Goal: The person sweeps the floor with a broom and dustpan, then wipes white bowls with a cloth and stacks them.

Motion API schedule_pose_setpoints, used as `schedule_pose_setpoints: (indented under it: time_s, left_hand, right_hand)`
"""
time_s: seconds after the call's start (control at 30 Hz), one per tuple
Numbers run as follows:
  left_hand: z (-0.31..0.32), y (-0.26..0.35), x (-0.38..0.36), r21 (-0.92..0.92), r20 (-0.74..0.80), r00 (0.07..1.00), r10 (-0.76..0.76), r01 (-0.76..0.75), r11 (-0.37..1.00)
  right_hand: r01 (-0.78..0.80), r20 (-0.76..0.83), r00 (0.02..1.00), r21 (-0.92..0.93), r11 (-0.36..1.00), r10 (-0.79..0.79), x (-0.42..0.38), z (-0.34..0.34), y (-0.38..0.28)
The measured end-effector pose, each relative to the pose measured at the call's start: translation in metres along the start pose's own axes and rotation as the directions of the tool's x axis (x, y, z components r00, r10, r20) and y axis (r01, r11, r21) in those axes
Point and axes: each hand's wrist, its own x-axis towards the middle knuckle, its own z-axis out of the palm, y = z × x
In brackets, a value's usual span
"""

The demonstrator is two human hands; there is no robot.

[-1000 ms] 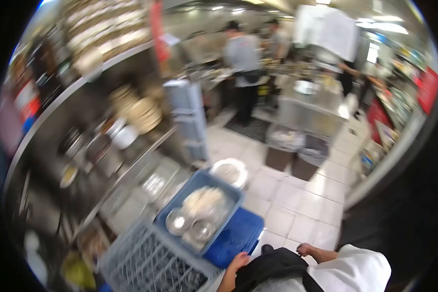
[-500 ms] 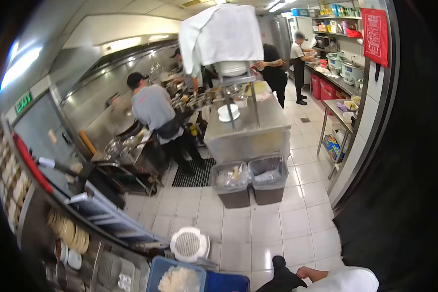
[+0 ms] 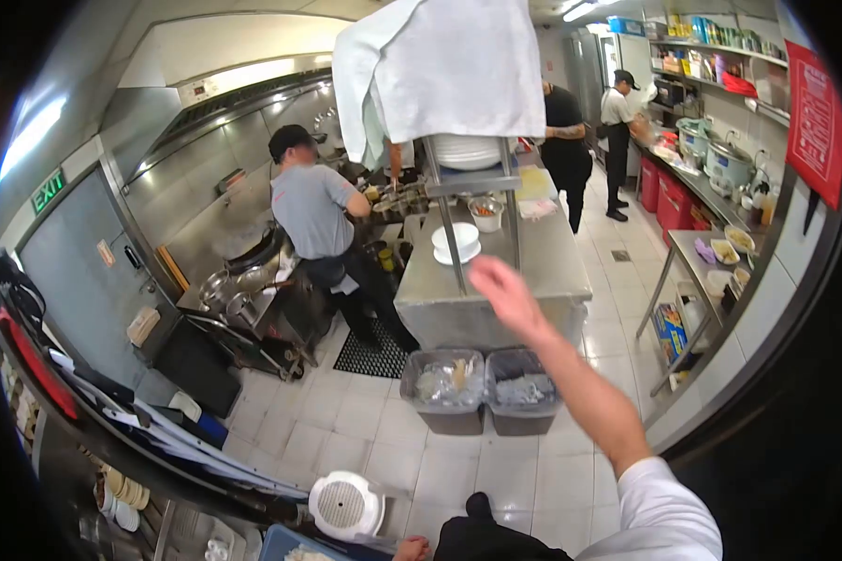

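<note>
My right hand (image 3: 507, 292) reaches forward at the end of a bare forearm and white sleeve. It looks blurred, with its fingers stretched out and nothing visible in them. In the view it is nearest to the stacked white dishes (image 3: 455, 243) on the steel counter (image 3: 533, 280); I see no clear contact. Low at the bottom edge, only part of my left hand (image 3: 412, 549) shows, beside my dark-clothed leg. Its fingers are mostly cut off. A blue tub (image 3: 295, 542) with pale contents lies left of it.
Two lined bins (image 3: 444, 416) stand before the counter. A white round-topped stool (image 3: 346, 505) is on the tiled floor. At the left a person in a grey shirt (image 3: 313, 210) works by the stove; another person (image 3: 617, 126) stands at the right-hand bench. A white cloth (image 3: 440, 70) covers the rack.
My right hand has risen from beside my leg and stretched forward over the bins toward the counter. My left hand has come into view at the bottom. The view has shifted.
</note>
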Motion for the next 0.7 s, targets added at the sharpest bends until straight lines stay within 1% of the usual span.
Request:
schedule_pose_setpoints:
  time_s: [0.03,0.07,0.1,0.13,0.17,0.2,0.23,0.27,0.3,0.33,0.37,0.4,0.43,0.47,0.5,0.53,0.57,0.6,0.63,0.67,0.7]
  left_hand:
    - [0.006,0.011,0.024,0.042,0.018,0.990,0.141,-0.141,0.989]
    - [0.009,0.025,0.050,0.130,0.080,0.917,0.391,-0.398,0.908]
    - [0.010,0.046,0.072,0.299,0.100,0.978,0.183,-0.205,0.932]
    - [0.009,0.064,0.098,0.300,0.107,0.974,0.199,-0.223,0.928]
    - [0.014,0.079,0.135,0.483,0.188,0.975,0.114,-0.193,0.854]
    - [0.022,0.086,0.168,0.645,0.244,0.970,0.009,-0.169,0.745]
    - [0.030,0.112,0.191,0.453,0.138,0.990,-0.002,-0.062,0.889]
    - [0.038,0.142,0.210,0.230,0.034,0.999,-0.042,0.034,0.973]
    - [0.044,0.177,0.242,0.278,-0.046,0.972,0.230,-0.209,0.937]
    - [0.045,0.227,0.274,0.376,-0.087,0.873,0.480,-0.417,0.827]
    - [0.041,0.301,0.280,0.320,-0.080,0.795,0.602,-0.551,0.770]
    - [0.041,0.385,0.264,0.158,-0.104,0.628,0.771,-0.755,0.637]
    - [0.042,0.475,0.227,0.183,-0.151,0.324,0.934,-0.919,0.349]
    - [0.033,0.543,0.212,-0.004,-0.178,0.321,0.930,-0.946,0.326]
    - [0.029,0.615,0.158,0.075,-0.167,0.055,0.984,-0.995,0.068]
    - [0.020,0.665,0.126,-0.074,-0.181,0.097,0.979,-0.994,0.085]
    - [0.015,0.708,0.079,-0.002,-0.186,0.021,0.982,-1.000,0.021]
    - [0.006,0.743,0.056,0.090,-0.170,-0.075,0.983,-0.994,-0.060]
    - [0.001,0.772,0.035,0.136,-0.159,-0.157,0.975,-0.981,-0.136]
    - [-0.002,0.798,0.018,0.185,-0.142,-0.232,0.962,-0.961,-0.204]
    - [-0.004,0.827,0.006,0.238,-0.136,-0.256,0.957,-0.946,-0.219]
  right_hand:
    - [0.089,0.018,0.996,0.001,0.996,-0.089,0.053,0.006,-0.031]
    - [0.281,-0.006,0.960,-0.032,0.959,-0.282,0.092,0.008,-0.068]
    - [0.319,-0.006,0.947,-0.098,0.943,-0.321,0.129,0.009,-0.093]
    - [0.324,-0.014,0.944,-0.126,0.938,-0.328,0.163,0.012,-0.113]
    - [0.248,0.002,0.969,-0.063,0.967,-0.248,0.191,0.015,-0.133]
    - [0.280,-0.027,0.958,-0.122,0.952,-0.285,0.239,0.020,-0.121]
    - [0.208,0.001,0.977,-0.208,0.956,-0.213,0.281,0.020,-0.113]
    - [0.132,0.014,0.991,-0.291,0.948,-0.134,0.314,0.018,-0.105]
    - [0.134,0.008,0.990,-0.295,0.946,-0.138,0.338,0.011,-0.097]
    - [0.054,-0.108,0.987,-0.458,0.887,-0.115,0.357,0.003,-0.090]
    - [-0.055,-0.229,0.968,-0.589,0.806,-0.102,0.369,-0.006,-0.079]
    - [-0.173,-0.501,0.835,-0.629,0.758,-0.226,0.374,-0.017,-0.065]
    - [-0.299,-0.697,0.619,-0.636,0.711,-0.363,0.377,-0.034,-0.053]
    - [-0.368,-0.830,0.498,-0.466,0.805,-0.253,0.381,-0.062,-0.035]
    - [-0.400,-0.923,0.364,-0.277,0.874,-0.126,0.387,-0.086,-0.021]
    - [-0.481,-0.953,0.293,-0.218,0.849,-0.078,0.392,-0.093,-0.012]
    - [-0.309,-0.838,0.537,-0.300,0.903,-0.095,0.391,-0.118,0.001]
    - [-0.114,-0.659,0.738,-0.335,0.935,-0.146,0.392,-0.141,0.014]
    - [0.108,-0.582,0.791,-0.169,0.980,-0.188,0.393,-0.144,0.009]
    - [0.299,-0.508,0.827,0.032,0.954,-0.242,0.382,-0.143,-0.006]
    - [0.404,-0.410,0.881,0.394,0.826,-0.236,0.362,-0.133,-0.050]
